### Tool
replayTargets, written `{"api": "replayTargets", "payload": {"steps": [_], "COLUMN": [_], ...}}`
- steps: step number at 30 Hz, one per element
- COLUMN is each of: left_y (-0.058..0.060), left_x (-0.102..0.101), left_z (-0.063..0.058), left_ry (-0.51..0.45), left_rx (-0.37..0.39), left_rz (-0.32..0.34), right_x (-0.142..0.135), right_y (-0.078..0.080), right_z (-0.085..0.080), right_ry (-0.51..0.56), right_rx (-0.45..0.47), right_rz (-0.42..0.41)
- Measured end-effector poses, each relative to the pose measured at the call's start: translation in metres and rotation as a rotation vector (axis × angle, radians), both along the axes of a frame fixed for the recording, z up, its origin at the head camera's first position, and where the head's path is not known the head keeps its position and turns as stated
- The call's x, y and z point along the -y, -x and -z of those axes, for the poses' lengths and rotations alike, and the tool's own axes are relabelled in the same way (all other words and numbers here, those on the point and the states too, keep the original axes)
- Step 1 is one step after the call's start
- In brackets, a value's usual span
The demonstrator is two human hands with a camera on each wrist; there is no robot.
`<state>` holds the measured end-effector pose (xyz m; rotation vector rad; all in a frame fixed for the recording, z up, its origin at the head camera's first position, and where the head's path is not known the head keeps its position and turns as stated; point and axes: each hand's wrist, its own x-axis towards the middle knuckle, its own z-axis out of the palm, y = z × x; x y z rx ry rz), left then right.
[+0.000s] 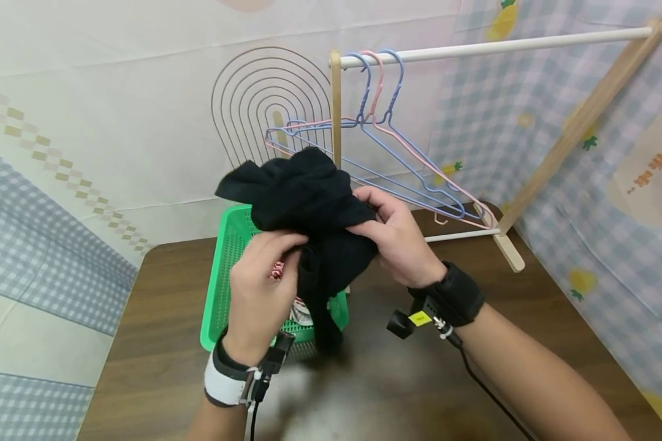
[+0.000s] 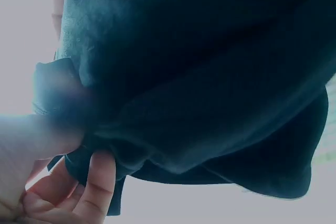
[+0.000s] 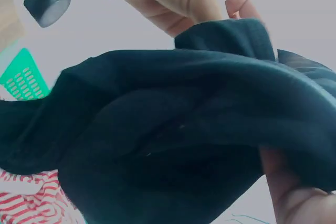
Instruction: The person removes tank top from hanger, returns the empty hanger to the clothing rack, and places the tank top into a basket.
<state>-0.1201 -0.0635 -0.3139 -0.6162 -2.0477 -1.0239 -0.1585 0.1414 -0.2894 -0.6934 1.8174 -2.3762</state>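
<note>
A bunched black garment [image 1: 314, 196] hangs in the air between both hands, partly over the basket. My left hand [image 1: 265, 275] pinches its near edge between thumb and fingers, and in the left wrist view the fingertips [image 2: 101, 174] press into the cloth. On the other side my right hand [image 1: 399, 236] grips a fold, its thumb toward the middle of the fabric. One narrow part of the black cloth dangles down past the basket's near right corner. Folds hide the garment's full shape.
Below the cloth, a green plastic basket [image 1: 214, 294] holds red-and-white striped cloth [image 3: 31, 200]. Behind stands a clothes rack with a white bar [image 1: 491, 46] and wooden posts. Blue and pink hangers [image 1: 372, 116] hang at its left end. A wire arch rack [image 1: 237, 92] stands against the wall.
</note>
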Motion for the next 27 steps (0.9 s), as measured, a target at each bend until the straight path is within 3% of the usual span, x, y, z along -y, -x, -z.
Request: {"api": "replayTargets", "payload": {"steps": [5, 11, 15, 18, 23, 27], "left_y": [0.013, 0.04, 0.056, 0.065, 0.075, 0.079], "left_x": [0.015, 0.031, 0.038, 0.042, 0.048, 0.051], "left_z": [0.002, 0.025, 0.041, 0.05, 0.062, 0.071], "left_ry": [0.042, 0.198, 0.307, 0.4, 0.513, 0.573], "left_rx": [0.024, 0.165, 0.293, 0.389, 0.538, 0.638], "left_rz": [-0.078, -0.164, -0.164, -0.16, -0.155, -0.123], "right_x": [0.017, 0.035, 0.042, 0.044, 0.047, 0.053], "right_y": [0.013, 0.037, 0.052, 0.059, 0.068, 0.071], "right_z": [0.013, 0.049, 0.07, 0.081, 0.098, 0.105], "right_ry": [0.019, -0.193, -0.346, -0.425, -0.462, -0.522], "right_rx": [0.045, 0.104, 0.145, 0.197, 0.3, 0.359], "right_rz": [-0.03, -0.004, 0.01, -0.033, -0.164, -0.197]}}
